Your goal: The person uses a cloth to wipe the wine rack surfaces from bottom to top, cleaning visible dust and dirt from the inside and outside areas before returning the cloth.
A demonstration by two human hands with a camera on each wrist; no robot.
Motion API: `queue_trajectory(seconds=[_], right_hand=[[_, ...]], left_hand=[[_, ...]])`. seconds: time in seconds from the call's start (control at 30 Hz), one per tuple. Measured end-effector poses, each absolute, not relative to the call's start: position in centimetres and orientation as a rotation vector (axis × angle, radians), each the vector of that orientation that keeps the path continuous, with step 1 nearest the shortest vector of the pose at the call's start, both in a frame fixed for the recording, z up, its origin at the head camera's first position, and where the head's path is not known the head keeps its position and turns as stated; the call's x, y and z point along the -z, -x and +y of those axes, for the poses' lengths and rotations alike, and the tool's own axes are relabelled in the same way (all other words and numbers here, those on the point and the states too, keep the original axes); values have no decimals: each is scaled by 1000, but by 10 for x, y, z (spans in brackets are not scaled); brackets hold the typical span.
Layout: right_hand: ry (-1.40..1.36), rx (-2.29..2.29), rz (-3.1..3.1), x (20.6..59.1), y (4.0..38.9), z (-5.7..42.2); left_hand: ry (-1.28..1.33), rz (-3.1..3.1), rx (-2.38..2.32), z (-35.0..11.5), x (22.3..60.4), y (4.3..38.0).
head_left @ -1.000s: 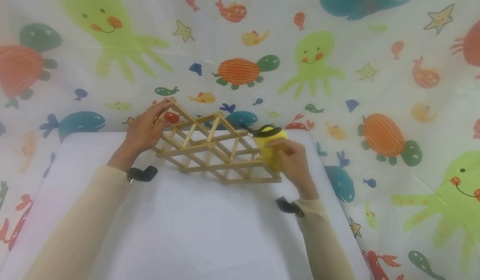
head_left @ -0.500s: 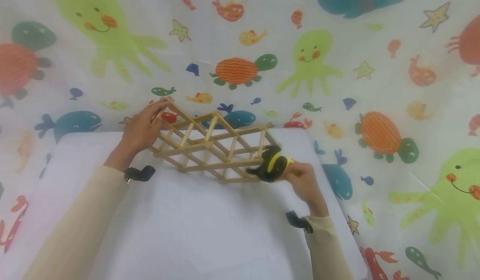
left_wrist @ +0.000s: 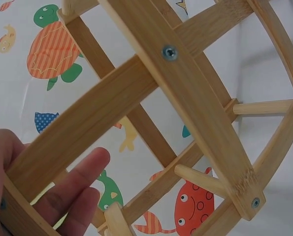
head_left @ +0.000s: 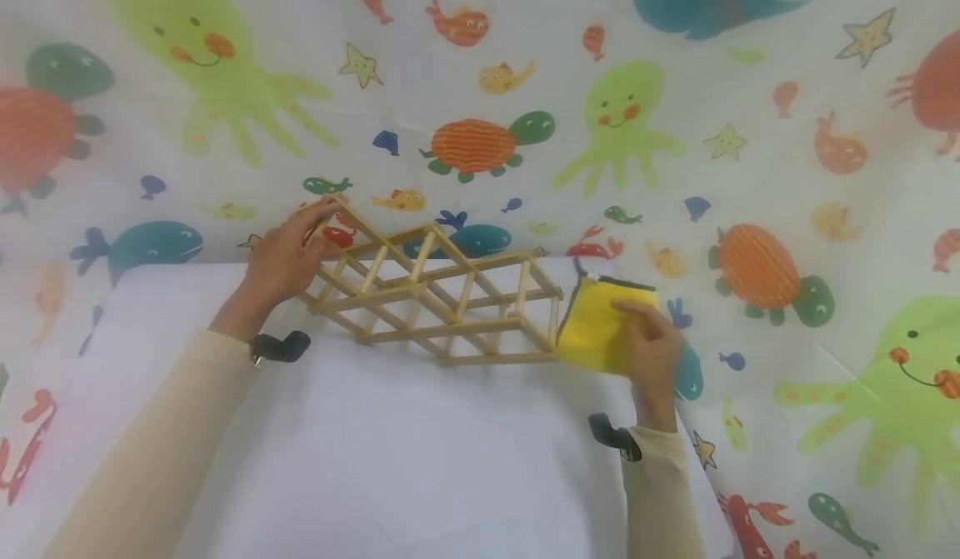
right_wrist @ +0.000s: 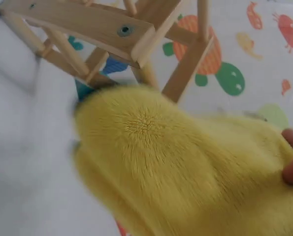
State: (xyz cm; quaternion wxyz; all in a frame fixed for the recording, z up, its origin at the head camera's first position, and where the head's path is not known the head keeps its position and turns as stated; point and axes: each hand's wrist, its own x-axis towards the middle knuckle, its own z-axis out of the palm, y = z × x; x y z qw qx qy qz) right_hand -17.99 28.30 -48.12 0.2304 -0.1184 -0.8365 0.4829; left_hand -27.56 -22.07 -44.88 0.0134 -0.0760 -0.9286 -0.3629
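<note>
A folding wooden wine rack (head_left: 367, 299) of crossed slats and round dowels stands on the white table, stretched out sideways. At its upper left end, my left hand (head_left: 285, 259) grips a slat. In the left wrist view, fingers (left_wrist: 82, 172) reach behind that slat (left_wrist: 82, 123), and screw heads show at the joints. Just beyond the rack's right end, my right hand (head_left: 654, 355) pinches a fluffy yellow cloth (head_left: 600, 321) with dark edging. The cloth (right_wrist: 146, 162) fills much of the right wrist view, close to the slat ends; contact is unclear.
Behind and beside the white table (head_left: 390, 459) hangs a sheet (head_left: 517, 167) printed with sea animals. A black strap piece (head_left: 281, 346) sits at my left wrist, and another strap piece (head_left: 611, 431) at my right.
My right hand has moved right with the cloth, from over the rack's right end to just beyond it. The cloth has swung and spread out. My left hand and the rack stay put.
</note>
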Motion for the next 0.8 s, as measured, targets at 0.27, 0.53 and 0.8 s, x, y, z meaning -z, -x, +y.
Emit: queue_trajectory(seconds=[0.27, 0.53, 0.8], right_hand=[[42, -1423, -2398, 509, 201, 260], [47, -1652, -2393, 515, 190, 264], [388, -1715, -2241, 508, 194, 276]], left_hand=[[226, -2877, 1129, -219, 452, 275], [224, -2861, 1120, -221, 446, 271], [215, -2856, 1151, -219, 447, 273]])
